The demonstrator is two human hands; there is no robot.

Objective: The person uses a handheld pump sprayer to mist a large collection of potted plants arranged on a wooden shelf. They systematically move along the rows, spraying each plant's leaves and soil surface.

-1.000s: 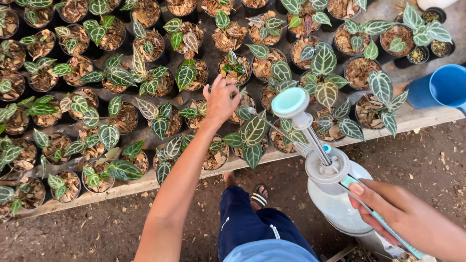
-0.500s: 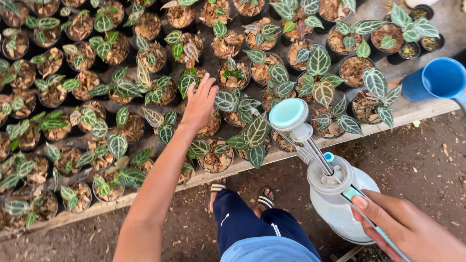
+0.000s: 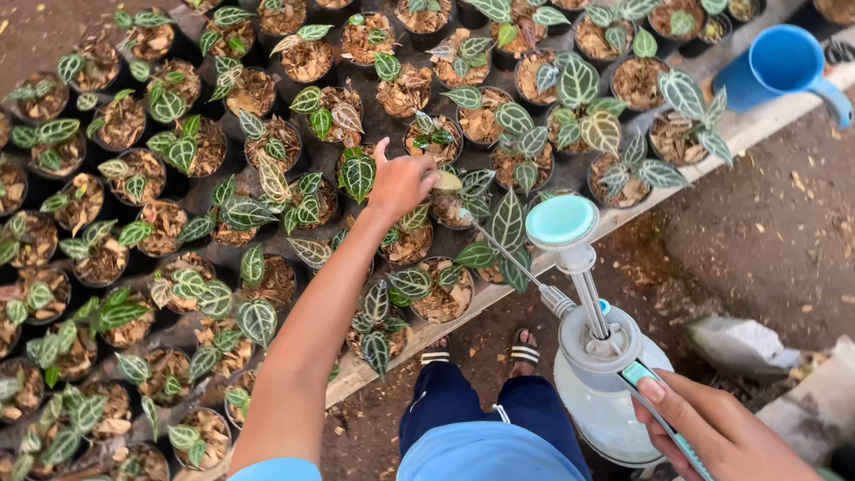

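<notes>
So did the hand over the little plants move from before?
Yes. The left hand has slid deeper among the potted plants, farther from the wooden bench edge, and now touches a pale leaf.

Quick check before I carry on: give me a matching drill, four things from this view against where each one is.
Things:
1. left hand
2. right hand
3. blue plastic watering can
4. white pump sprayer bottle with pale teal knob

Places:
A. top right, at the bench edge
B. on the sprayer's trigger handle, bottom right
C. over the potted veined-leaf plants, at a leaf
D. off the bench, above the dirt ground beside the sandalled feet

Pairs: 1-C, 2-B, 3-A, 4-D
</notes>
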